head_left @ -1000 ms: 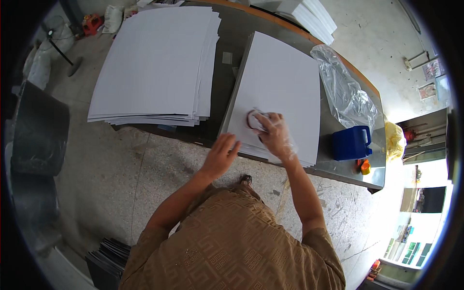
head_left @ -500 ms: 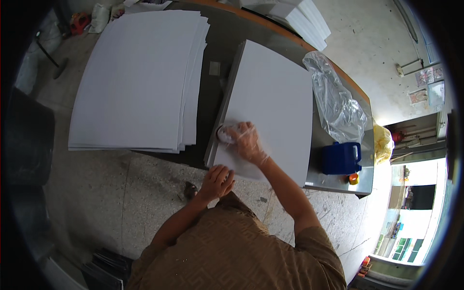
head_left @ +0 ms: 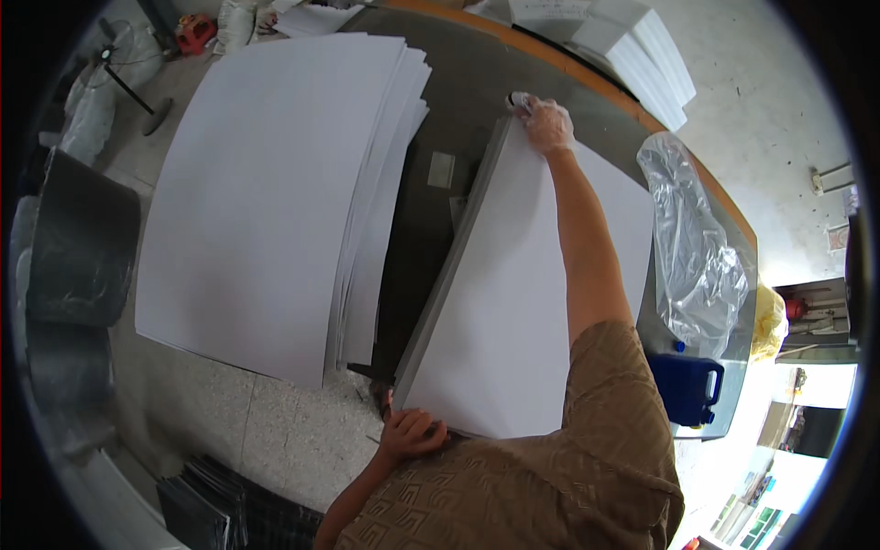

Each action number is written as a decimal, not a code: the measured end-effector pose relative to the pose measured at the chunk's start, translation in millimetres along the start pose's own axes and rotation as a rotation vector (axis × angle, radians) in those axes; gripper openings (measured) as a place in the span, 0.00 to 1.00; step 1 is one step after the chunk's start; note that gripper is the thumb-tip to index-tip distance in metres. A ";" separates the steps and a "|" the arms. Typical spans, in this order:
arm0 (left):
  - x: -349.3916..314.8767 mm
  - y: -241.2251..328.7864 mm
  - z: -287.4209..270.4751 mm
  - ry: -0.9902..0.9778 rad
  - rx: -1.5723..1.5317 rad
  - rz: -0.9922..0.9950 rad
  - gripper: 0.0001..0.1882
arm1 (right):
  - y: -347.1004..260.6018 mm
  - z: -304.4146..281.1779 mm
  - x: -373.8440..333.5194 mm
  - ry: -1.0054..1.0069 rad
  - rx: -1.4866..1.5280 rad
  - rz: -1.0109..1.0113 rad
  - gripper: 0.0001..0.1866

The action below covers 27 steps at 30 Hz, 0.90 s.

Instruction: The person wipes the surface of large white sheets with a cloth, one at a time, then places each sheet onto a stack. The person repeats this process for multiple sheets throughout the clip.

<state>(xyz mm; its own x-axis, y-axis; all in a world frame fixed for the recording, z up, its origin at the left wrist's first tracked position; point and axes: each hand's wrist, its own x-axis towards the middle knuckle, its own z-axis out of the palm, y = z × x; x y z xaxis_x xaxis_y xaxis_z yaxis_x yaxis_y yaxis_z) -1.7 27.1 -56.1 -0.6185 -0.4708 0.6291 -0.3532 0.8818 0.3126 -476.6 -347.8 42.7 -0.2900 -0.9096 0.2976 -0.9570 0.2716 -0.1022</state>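
Observation:
In a thin clear plastic glove, my right hand [head_left: 550, 126] reaches to the far left corner of a stack of large white sheets [head_left: 513, 312]. Its fingers are closed around a small whitish wad with a dark edge [head_left: 519, 99]; its exact kind I cannot make out. My left hand [head_left: 412, 434] is at the stack's near left corner, its fingers curled over the edge. A second, larger stack of white sheets [head_left: 266, 192] lies to the left, its right edges unevenly fanned.
A dark table [head_left: 467, 87] with an orange-brown far edge carries both stacks. Right of them lie a clear plastic bag [head_left: 692, 247] and a blue jug [head_left: 686, 387]. White blocks [head_left: 632, 55] stand beyond the far edge. Dark bins [head_left: 87, 238] and a stand fan [head_left: 128, 87] are at left.
My right hand has slid with the wad from the near left part of the stack to its far corner. My body has leaned forward over the table; my left hand stays by the near corner.

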 end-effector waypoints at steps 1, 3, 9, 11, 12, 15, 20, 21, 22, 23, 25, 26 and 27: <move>0.6 3.0 -0.5 0.000 -0.013 -0.018 0.11 | 2.6 0.1 -9.9 0.021 0.014 -0.020 0.21; -1.7 -3.0 12.0 0.106 -0.035 0.025 0.12 | 3.6 -7.6 -37.2 0.069 0.018 -0.054 0.21; 11.8 -7.0 15.4 0.152 -0.055 0.030 0.13 | -74.2 -87.6 -303.5 -0.140 0.124 -0.495 0.20; 12.7 -9.6 18.7 0.172 -0.062 0.063 0.14 | -101.6 -119.0 -406.5 -0.251 0.246 -0.417 0.22; 13.8 -9.9 19.4 0.159 -0.092 0.066 0.14 | -109.5 -131.8 -445.7 -0.325 0.204 -0.400 0.22; 12.2 -13.0 21.8 0.132 -0.114 0.084 0.14 | -113.1 -149.4 -471.8 -0.288 0.351 -0.391 0.24; 12.4 -11.8 15.6 0.090 -0.080 0.083 0.15 | -89.5 -122.6 -376.6 -0.294 0.121 -0.375 0.24; 12.0 -10.0 13.6 0.073 -0.086 0.070 0.16 | -68.8 -103.1 -342.3 -0.259 0.090 -0.356 0.24; 10.1 -9.3 13.9 0.064 -0.084 0.063 0.16 | -43.1 -81.9 -299.6 -0.222 0.062 -0.336 0.24; 5.8 -8.3 13.8 0.050 -0.080 0.053 0.16 | -20.4 -66.1 -248.4 -0.181 0.072 -0.352 0.24; -2.6 -4.0 10.6 0.030 -0.061 0.025 0.15 | 15.6 -49.2 -155.8 -0.065 0.033 -0.175 0.23; -4.4 -1.5 9.8 0.025 -0.056 0.021 0.14 | 44.3 -35.8 -119.2 -0.010 -0.015 -0.058 0.23; -5.2 -0.6 9.6 0.019 -0.051 0.017 0.14 | 68.3 -30.3 -87.1 0.002 -0.057 -0.007 0.23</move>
<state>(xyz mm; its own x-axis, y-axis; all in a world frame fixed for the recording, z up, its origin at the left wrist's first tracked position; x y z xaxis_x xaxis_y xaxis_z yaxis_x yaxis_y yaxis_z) -5.0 28.8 -66.4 -0.6109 -0.4554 0.6476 -0.3064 0.8902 0.3370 -517.1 -240.4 38.5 -0.2828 -0.9109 0.3005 -0.9582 0.2823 -0.0461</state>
